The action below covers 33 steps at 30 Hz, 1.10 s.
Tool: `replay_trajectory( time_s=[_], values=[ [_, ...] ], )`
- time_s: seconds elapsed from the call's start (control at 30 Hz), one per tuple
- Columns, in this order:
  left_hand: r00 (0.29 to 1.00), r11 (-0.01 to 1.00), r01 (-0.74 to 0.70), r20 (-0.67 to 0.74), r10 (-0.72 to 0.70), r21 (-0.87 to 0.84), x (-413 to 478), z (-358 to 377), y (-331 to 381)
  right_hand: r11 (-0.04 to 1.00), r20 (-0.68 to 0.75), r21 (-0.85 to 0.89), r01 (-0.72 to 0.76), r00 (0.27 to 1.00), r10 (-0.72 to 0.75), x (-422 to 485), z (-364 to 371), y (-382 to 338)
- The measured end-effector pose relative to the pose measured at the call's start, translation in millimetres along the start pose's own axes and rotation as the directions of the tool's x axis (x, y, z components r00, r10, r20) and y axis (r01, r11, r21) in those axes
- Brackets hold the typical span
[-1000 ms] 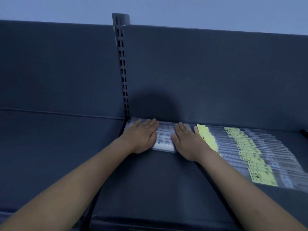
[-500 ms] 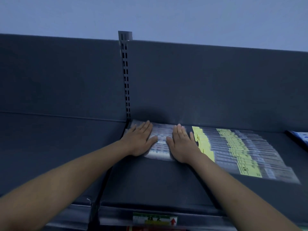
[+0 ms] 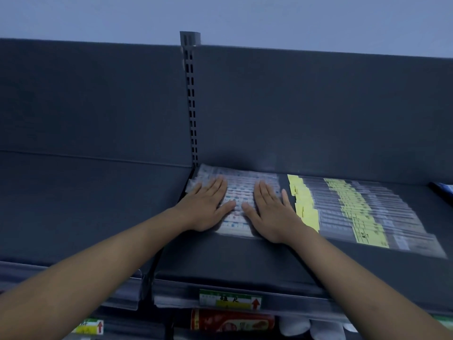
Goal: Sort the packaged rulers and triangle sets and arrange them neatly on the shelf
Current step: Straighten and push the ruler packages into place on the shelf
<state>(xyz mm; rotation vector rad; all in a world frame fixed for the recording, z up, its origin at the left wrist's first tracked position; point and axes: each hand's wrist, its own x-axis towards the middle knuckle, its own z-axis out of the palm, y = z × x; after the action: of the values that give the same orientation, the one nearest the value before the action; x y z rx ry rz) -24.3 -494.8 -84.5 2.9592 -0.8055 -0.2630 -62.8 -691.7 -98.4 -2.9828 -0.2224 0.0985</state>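
A stack of clear-packaged rulers with white printed labels [image 3: 239, 197] lies flat at the back left corner of the dark shelf [image 3: 220, 261]. My left hand [image 3: 208, 204] rests flat on its left part, fingers straight. My right hand [image 3: 269, 212] presses flat on its right part, fingers spread. To the right lies a fanned row of clear ruler packs with yellow labels [image 3: 355, 212], apart from my right hand by a narrow gap.
A slotted upright post [image 3: 191, 99] divides the back panel above the stack. A price label strip [image 3: 230, 299] runs along the shelf's front edge, with a red package [image 3: 232, 320] below it. A blue item [image 3: 443, 190] shows at the far right edge.
Both hands have slid apart on the white-label stack, exposing more of its middle. The camera has pulled back and tilted, so the shelf's front edge and lower shelf now show.
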Motion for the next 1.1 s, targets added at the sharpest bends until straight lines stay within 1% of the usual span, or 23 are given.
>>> replay_trajectory(
  time_s=[0.1,0.2,0.27,0.37,0.47,0.53,0.6,0.7,0.77,0.87,0.97,1.03,1.1],
  values=[
    [1.0,1.0,-0.007,0.017,0.007,0.006,-3,-1,1,1.0,0.039,0.02,0.004,0.999,-0.004,-5,-4,-2],
    [1.0,0.997,-0.023,-0.012,0.024,0.08,-1,-5,0,1.0,0.036,0.028,0.005,0.999,-0.006,-6,-11,-2],
    [0.999,0.997,-0.024,-0.046,0.028,0.073,2,-6,0,1.0,0.02,0.018,0.01,1.0,-0.011,-8,-11,0],
    [0.997,0.999,-0.033,-0.074,0.036,0.04,2,-4,-2,1.0,0.062,-0.008,0.022,0.998,-0.022,-13,-8,3],
    [0.971,0.996,-0.079,-0.223,0.084,0.033,4,-8,-5,1.0,0.041,-0.009,0.025,0.999,-0.025,-9,-13,5],
    [0.963,0.997,-0.077,-0.261,0.066,-0.032,13,-14,-6,1.0,-0.016,0.014,0.006,1.0,-0.005,0,-20,7],
    [0.979,0.994,-0.053,-0.2,0.033,-0.094,26,-20,-6,0.999,-0.03,0.041,-0.013,0.999,0.015,11,-25,7],
    [0.999,0.999,0.006,-0.042,-0.008,-0.044,39,-21,-5,0.999,0.022,0.027,-0.025,0.999,0.025,19,-22,8],
    [0.999,0.999,0.031,0.018,-0.031,-0.017,41,-16,-6,1.0,0.04,0.013,-0.015,0.999,0.014,16,-14,10],
    [1.0,1.0,0.024,-0.005,-0.024,-0.005,38,-11,-11,0.999,0.017,0.044,0.015,1.0,-0.015,13,-9,14],
    [0.998,1.0,0.028,-0.061,-0.027,0.007,40,-14,-16,0.993,-0.038,0.112,-0.025,0.999,0.029,21,-15,20],
    [0.997,0.998,0.058,-0.043,-0.056,0.035,44,-16,-18,0.993,-0.009,0.108,-0.055,0.998,0.056,29,-19,23],
    [0.997,0.996,0.078,0.007,-0.078,0.038,46,-15,-19,0.997,0.049,0.059,-0.05,0.998,0.047,33,-18,24]
  ],
)
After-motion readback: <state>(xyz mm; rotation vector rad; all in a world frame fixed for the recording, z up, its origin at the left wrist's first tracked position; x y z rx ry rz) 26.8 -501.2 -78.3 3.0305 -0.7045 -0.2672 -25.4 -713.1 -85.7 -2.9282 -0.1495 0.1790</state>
